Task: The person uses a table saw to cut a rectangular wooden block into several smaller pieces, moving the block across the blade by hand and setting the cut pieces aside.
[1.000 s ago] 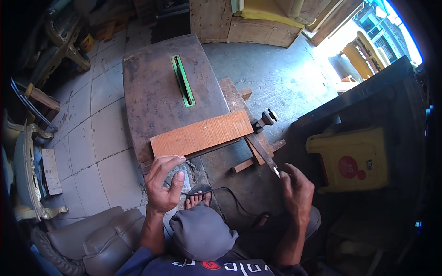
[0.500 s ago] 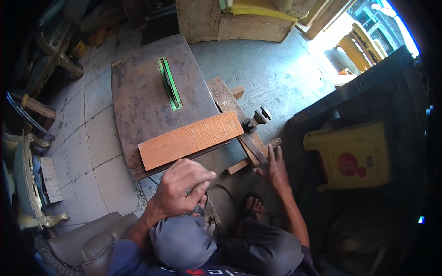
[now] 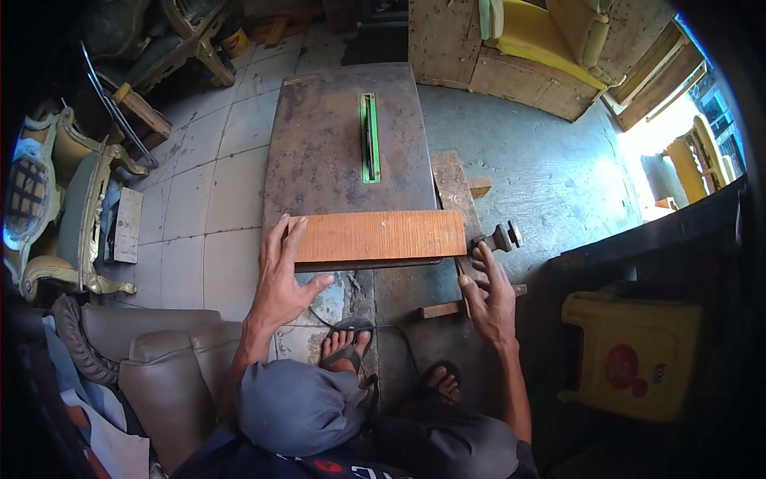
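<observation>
My left hand (image 3: 275,287) has its fingertips on the left end of an orange-brown wooden board (image 3: 375,235), fingers apart and thumb below the board's edge. The board lies across the near end of a stained dark saw table (image 3: 315,152). A green-framed slot (image 3: 369,136) with a dark blade in it runs lengthwise beyond the board. My right hand (image 3: 491,307) is by the board's right end with thumb and fingers apart, beside a dark metal fitting (image 3: 504,236) and a wooden side piece (image 3: 451,176); whether its fingertips touch these is unclear.
Gilded chair frames (image 3: 88,207) stand at left, a grey padded armchair (image 3: 152,359) lower left. A yellow-cushioned chair in plywood (image 3: 542,52) is at the back. A yellow plastic object (image 3: 622,351) sits lower right, beside a dark panel (image 3: 654,223). A cord (image 3: 407,347) crosses the floor near my sandalled feet.
The view has turned, straightening the table. My left hand has risen onto the board's left end. My right hand has moved up toward the board's right end and the fitting.
</observation>
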`<action>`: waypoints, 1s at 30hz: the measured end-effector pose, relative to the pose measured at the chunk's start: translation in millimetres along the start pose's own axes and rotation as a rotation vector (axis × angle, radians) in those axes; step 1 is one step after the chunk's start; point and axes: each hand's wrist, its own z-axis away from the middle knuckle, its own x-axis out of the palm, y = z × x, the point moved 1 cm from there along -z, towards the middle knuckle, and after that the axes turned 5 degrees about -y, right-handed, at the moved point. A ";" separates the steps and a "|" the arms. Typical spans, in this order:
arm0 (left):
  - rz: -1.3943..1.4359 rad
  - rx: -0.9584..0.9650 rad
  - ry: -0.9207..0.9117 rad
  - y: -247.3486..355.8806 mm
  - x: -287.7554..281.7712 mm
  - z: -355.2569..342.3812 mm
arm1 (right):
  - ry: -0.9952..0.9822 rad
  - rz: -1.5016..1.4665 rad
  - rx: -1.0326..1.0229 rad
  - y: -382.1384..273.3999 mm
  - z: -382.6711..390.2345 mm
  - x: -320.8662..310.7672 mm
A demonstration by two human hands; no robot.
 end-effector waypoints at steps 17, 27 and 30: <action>0.085 0.063 -0.069 -61.7 18.7 -91.5 | 0.107 0.277 -0.273 3.7 -101.7 44.9; 0.084 0.102 -0.043 -57.5 24.6 -89.4 | 0.186 0.192 -0.259 6.1 -95.6 45.7; 0.095 0.097 -0.048 -54.6 24.2 -91.7 | 0.167 0.008 -0.156 9.9 -93.9 45.9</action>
